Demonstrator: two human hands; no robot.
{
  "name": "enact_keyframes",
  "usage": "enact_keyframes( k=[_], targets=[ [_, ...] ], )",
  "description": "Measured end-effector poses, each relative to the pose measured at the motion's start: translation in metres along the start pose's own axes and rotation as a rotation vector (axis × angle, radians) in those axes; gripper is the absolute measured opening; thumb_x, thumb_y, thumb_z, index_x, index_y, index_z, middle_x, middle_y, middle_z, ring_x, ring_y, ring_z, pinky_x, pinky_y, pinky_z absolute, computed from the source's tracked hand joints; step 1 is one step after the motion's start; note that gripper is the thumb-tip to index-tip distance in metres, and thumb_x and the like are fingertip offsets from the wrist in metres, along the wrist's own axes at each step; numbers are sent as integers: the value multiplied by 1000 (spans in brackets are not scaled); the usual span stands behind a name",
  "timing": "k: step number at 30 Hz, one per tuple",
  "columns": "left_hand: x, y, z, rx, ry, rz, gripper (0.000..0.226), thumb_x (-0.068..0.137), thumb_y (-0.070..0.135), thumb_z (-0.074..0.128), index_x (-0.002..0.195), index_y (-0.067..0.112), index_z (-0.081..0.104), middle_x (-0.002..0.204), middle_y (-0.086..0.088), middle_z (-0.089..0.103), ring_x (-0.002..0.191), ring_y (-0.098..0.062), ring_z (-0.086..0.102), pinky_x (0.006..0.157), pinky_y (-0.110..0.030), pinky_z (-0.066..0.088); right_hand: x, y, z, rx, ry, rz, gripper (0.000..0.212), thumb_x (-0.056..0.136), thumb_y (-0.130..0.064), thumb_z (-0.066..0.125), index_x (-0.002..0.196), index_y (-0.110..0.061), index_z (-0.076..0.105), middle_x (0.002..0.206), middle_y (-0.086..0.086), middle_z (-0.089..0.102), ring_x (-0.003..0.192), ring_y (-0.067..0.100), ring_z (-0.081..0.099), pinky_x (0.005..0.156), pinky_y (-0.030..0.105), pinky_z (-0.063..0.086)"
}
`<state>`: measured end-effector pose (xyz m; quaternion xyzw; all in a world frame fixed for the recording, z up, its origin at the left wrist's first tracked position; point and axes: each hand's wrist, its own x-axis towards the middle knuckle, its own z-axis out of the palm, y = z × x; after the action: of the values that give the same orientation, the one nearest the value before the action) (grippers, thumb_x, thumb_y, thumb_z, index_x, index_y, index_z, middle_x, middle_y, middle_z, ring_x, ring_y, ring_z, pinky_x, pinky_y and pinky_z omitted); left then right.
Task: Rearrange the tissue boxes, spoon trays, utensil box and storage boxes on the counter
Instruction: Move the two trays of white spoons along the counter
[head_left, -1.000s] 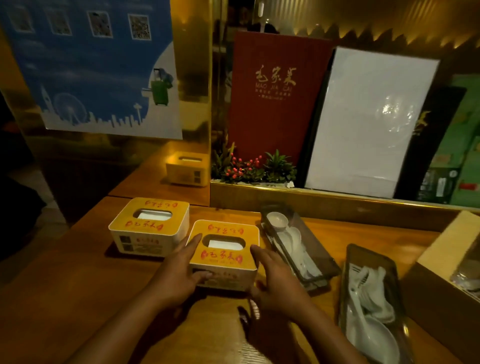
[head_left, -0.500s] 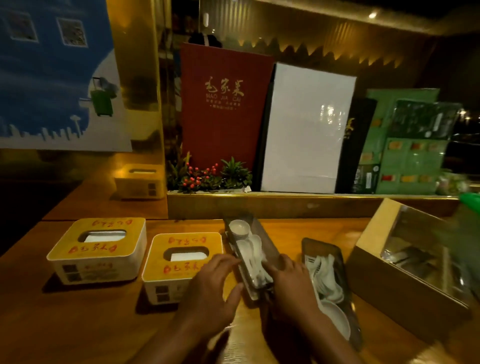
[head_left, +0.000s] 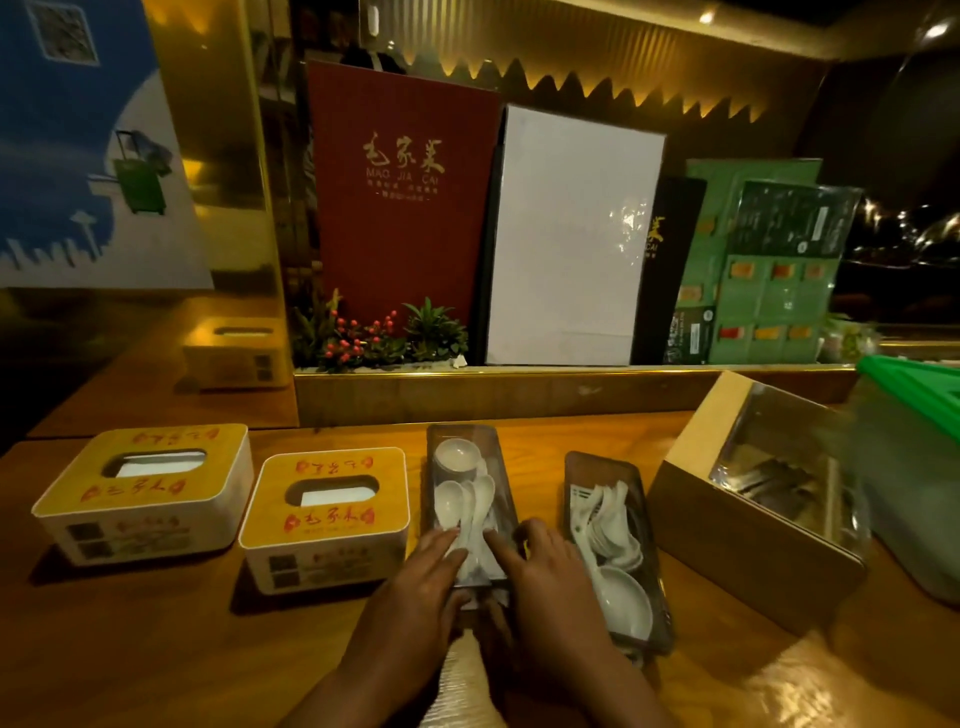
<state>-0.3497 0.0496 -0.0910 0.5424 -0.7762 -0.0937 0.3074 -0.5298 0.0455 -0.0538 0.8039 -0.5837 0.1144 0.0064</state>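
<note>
Two yellow-topped tissue boxes stand side by side on the wooden counter (head_left: 130, 649), one at the left (head_left: 140, 493) and one nearer the middle (head_left: 324, 517). To their right lies a dark spoon tray (head_left: 506, 478) of white spoons. My left hand (head_left: 421, 582) and my right hand (head_left: 540, 571) grip its near end from either side. A second spoon tray (head_left: 641, 483) with spoons and small bowls lies further right. A wooden utensil box (head_left: 727, 535) with a clear lid sits angled at the right. A green-lidded storage box (head_left: 914, 467) is at the far right, partly cut off.
A raised ledge (head_left: 519, 395) runs behind the counter with a small plant (head_left: 379, 338), a red menu (head_left: 400, 197), a white board (head_left: 571, 234) and green menus (head_left: 763, 270) leaning on it. A mirrored gold panel (head_left: 218, 208) stands at the left.
Both hands left the middle tissue box and moved right onto the first spoon tray, which has turned from angled to roughly square with the counter. My view shifted right.
</note>
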Motion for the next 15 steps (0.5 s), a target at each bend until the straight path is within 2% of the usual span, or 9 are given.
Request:
enact_keyframes(
  k=[3, 6, 7, 8, 10, 12, 15],
  targets=[
    [-1, 6, 4, 29, 17, -54, 52, 93, 41, 64, 141, 21, 59, 158, 5, 43, 151, -15, 30, 117, -31, 33, -16, 20, -27, 69, -63, 92, 83, 82, -69, 54, 154, -42, 24, 153, 0, 33, 139, 25, 32, 113, 39, 33],
    [1, 24, 4, 138, 92, -41, 49, 85, 53, 64, 124, 24, 71, 144, 1, 60, 143, -23, 44, 112, -47, 41, -38, 57, -49, 51, -148, 245, 108, 64, -90, 52, 156, -45, 15, 160, 1, 18, 145, 25, 23, 117, 39, 28],
    [2, 34, 6, 143, 124, -13, 47, 84, 54, 64, 120, 24, 72, 139, 1, 63, 139, -24, 49, 110, -49, 44, -45, 71, -53, 33, -183, 276, 118, 56, -99, 46, 156, -46, 12, 161, 3, 14, 146, 27, 22, 117, 40, 29],
    [5, 43, 9, 115, 145, 19, 46, 84, 54, 65, 118, 24, 72, 135, 1, 64, 135, -23, 52, 107, -49, 47, -50, 82, -54, 16, -216, 291, 127, 47, -106, 36, 156, -46, 10, 161, 6, 10, 146, 28, 22, 117, 40, 29],
    [10, 63, 18, 55, 160, 72, 46, 85, 54, 68, 119, 24, 70, 128, 3, 65, 127, -19, 57, 102, -44, 50, -57, 100, -51, 31, -252, 282, 134, 34, -107, 16, 154, -47, 11, 156, 7, 14, 142, 29, 29, 114, 40, 36],
    [15, 83, 31, 45, 169, 86, 45, 87, 51, 68, 120, 21, 70, 124, 3, 67, 122, -17, 59, 99, -43, 51, -59, 114, -44, 126, -254, 248, 133, 33, -106, 16, 152, -46, 17, 148, 3, 21, 134, 26, 40, 106, 35, 44],
    [18, 107, 49, 43, 160, 61, 44, 89, 50, 66, 121, 19, 70, 121, 4, 67, 120, -15, 58, 99, -41, 50, -58, 134, -37, 243, -251, 139, 124, 47, -104, 29, 155, -43, 19, 143, 0, 22, 129, 23, 46, 102, 32, 48]
  ],
)
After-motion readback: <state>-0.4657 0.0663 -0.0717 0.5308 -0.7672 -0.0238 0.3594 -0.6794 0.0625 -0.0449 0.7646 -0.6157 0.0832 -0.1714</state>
